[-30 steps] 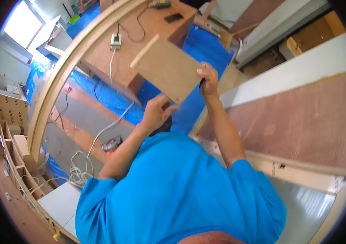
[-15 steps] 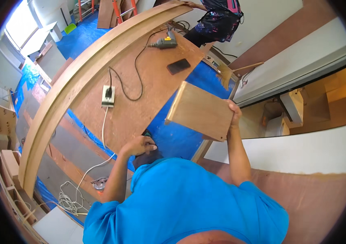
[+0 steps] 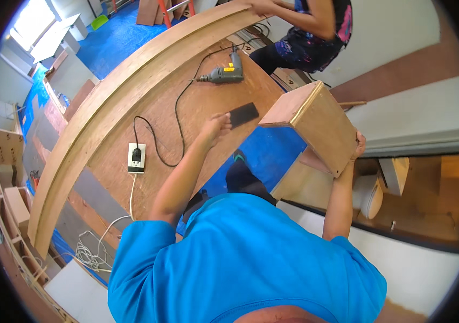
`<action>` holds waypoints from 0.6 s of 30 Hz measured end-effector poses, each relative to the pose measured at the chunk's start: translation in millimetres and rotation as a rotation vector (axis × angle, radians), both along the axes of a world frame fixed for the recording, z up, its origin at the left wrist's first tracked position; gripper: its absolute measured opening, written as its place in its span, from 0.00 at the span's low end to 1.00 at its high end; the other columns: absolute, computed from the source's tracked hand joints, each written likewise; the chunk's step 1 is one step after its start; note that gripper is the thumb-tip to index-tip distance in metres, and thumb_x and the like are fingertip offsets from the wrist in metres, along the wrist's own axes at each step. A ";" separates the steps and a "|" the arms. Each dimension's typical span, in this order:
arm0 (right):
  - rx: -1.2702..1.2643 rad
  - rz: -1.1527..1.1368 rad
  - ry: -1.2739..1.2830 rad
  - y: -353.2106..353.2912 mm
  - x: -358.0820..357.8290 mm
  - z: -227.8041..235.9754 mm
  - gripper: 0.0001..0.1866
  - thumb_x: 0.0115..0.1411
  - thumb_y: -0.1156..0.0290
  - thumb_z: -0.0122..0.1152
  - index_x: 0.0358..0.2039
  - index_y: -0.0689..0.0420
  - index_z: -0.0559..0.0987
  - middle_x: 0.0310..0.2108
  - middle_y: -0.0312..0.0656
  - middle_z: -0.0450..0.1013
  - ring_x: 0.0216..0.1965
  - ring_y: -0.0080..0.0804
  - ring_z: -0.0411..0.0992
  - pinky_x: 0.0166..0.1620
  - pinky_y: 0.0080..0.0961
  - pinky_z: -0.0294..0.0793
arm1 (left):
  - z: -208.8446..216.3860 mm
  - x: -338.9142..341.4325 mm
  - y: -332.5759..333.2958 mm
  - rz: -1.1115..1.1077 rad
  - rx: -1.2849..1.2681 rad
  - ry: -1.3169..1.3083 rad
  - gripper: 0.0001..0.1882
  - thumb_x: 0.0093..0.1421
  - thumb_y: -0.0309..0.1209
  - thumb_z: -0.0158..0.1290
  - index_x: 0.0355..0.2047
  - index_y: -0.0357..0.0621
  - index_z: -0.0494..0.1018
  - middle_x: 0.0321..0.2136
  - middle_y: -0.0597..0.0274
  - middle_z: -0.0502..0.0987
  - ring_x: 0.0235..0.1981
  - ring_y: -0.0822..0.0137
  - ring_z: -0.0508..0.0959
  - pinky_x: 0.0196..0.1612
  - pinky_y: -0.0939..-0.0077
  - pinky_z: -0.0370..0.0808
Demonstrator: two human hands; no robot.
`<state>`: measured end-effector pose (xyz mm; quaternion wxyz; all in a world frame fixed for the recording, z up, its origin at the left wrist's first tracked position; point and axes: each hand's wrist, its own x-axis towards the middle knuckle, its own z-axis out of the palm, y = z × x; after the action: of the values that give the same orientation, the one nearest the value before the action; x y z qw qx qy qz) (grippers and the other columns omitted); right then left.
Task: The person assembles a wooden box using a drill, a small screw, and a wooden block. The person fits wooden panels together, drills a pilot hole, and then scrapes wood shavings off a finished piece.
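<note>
A: What does the right hand (image 3: 357, 146) have?

B: It is clasped on the lower right corner of a plywood panel (image 3: 315, 126), right of the frame's centre, holding it tilted in the air above the blue floor sheet (image 3: 272, 153). Only the fingers curled over the edge show.

A: And the left hand (image 3: 214, 126)?

B: Stretched out just above centre, fingers loosely spread, holding nothing. Its fingertips are at, perhaps touching, a small dark flat block (image 3: 243, 114) lying on the brown board (image 3: 197, 118). I cannot tell whether there is contact.

A: So which step is this?

B: I judge it a reach for the block while the panel is kept up in the other hand. Closing on that block calls for a flat pinch on its thin edges, with the panel held steady.

A: Anything nearby?

B: A corded drill (image 3: 224, 74) lies higher up the board, its cable running down to a white socket box (image 3: 136, 158) at centre left. Another person (image 3: 315, 32) works at the upper edge.
</note>
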<state>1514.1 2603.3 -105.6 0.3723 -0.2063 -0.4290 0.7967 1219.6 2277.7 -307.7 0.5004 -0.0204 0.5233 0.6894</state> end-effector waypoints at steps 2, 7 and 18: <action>-0.002 0.067 0.038 37.4 -32.4 -13.7 0.17 0.62 0.55 0.54 0.24 0.54 0.70 0.30 0.40 0.74 0.33 0.34 0.72 0.43 0.35 0.72 | -27.1 -22.6 47.5 0.151 0.072 -0.051 0.32 0.67 0.43 0.59 0.63 0.34 0.65 0.48 0.48 0.77 0.48 0.56 0.79 0.51 0.60 0.78; 0.115 0.482 0.145 144.5 -98.3 -54.6 0.18 0.61 0.57 0.53 0.20 0.54 0.65 0.28 0.38 0.67 0.32 0.32 0.64 0.41 0.33 0.65 | -48.2 -63.9 154.8 0.499 0.045 -0.249 0.47 0.65 0.51 0.60 0.70 0.32 0.52 0.67 0.29 0.56 0.68 0.35 0.61 0.67 0.48 0.65; 0.186 0.651 -0.027 224.6 -152.2 -104.5 0.20 0.58 0.58 0.53 0.15 0.57 0.66 0.22 0.42 0.68 0.28 0.35 0.65 0.37 0.35 0.67 | -40.7 -142.9 259.6 1.489 -0.278 -0.492 0.45 0.50 0.45 0.75 0.58 0.28 0.68 0.53 0.43 0.79 0.38 0.52 0.86 0.40 0.60 0.85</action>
<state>1361.9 2827.9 -210.1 0.1100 -0.0344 -0.5480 0.8285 1076.8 2537.3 -348.5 0.0023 -0.5788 0.3278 0.7467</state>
